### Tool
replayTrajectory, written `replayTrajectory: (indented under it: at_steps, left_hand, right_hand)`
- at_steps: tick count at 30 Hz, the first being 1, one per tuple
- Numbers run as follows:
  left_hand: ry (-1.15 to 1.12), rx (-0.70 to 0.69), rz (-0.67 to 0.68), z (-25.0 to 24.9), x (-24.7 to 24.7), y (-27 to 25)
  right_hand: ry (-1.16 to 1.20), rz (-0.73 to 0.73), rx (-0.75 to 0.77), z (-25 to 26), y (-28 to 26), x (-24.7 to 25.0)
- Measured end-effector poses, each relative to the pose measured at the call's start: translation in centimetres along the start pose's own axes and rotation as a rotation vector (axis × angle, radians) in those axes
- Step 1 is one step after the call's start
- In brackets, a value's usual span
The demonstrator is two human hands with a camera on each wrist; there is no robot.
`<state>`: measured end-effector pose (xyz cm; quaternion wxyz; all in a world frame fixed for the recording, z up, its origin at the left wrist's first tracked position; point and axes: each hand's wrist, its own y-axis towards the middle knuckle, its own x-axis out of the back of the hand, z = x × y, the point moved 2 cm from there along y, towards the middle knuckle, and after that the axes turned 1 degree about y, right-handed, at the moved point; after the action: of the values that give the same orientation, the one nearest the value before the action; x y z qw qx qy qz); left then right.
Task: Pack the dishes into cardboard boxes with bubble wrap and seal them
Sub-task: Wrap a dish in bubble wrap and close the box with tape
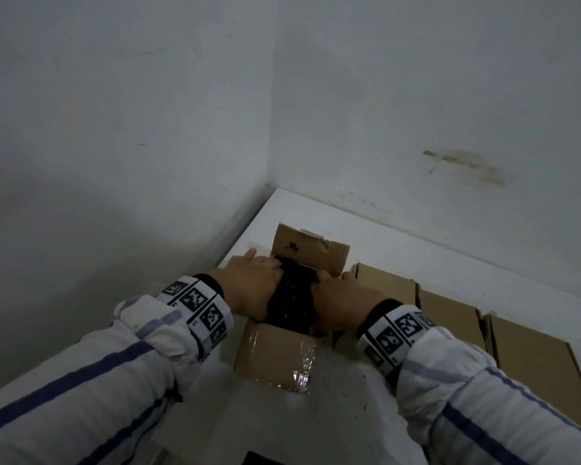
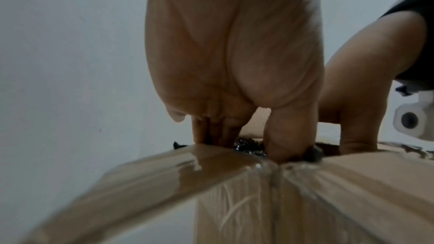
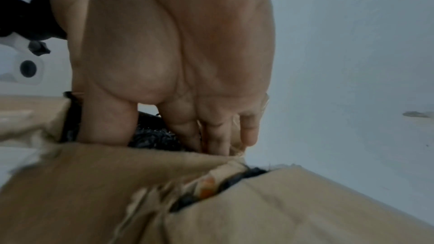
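Observation:
An open cardboard box [image 1: 272, 354] stands on the white table [image 1: 336, 223] in the corner of the room, its taped flaps spread outward. A bundle in black bubble wrap [image 1: 291, 303] sits in the box's mouth. My left hand [image 1: 249, 283] holds the bundle's left side and my right hand [image 1: 342, 300] its right side. In the left wrist view my left hand [image 2: 244, 142] has fingers and thumb reaching down past the box rim [image 2: 211, 157], with black wrap [image 2: 249, 147] between them. The right wrist view shows my right hand [image 3: 159, 142] the same way around the wrap [image 3: 150, 139]. What is inside the wrap is hidden.
A row of closed cardboard boxes [image 1: 450, 310] runs along the table to the right, close beside the open box. White walls [image 1: 148, 129] meet just behind it. One corner of the open box [image 3: 195, 192] is torn.

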<state>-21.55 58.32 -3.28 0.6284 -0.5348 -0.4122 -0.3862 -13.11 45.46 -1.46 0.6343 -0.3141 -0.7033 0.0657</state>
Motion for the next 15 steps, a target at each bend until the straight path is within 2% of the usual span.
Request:
replayTrajectory:
  at_steps: [2, 4, 8, 11, 15]
  left_hand:
    - [0.033, 0.002, 0.026, -0.1, 0.0, -0.1]
    - [0.100, 0.015, -0.039, -0.6, -0.3, -0.2]
    - [0.189, 0.046, -0.134, -1.5, -1.1, -0.1]
    - [0.191, 0.011, -0.191, -2.2, -1.1, 0.6]
    - [0.119, -0.009, -0.221, -2.0, -1.0, 0.7]
  right_hand:
    - [-0.001, 0.050, 0.004, -0.1, 0.2, 0.4]
    - [-0.047, 0.057, 0.014, 0.3, 0.3, 0.6]
    - [-0.042, -0.080, -0.027, 1.5, 0.9, -0.3]
    - [-0.051, -0.154, -0.085, 2.0, 1.4, -1.1]
    - [0.011, -0.135, -0.061, 1.6, 1.4, -1.2]
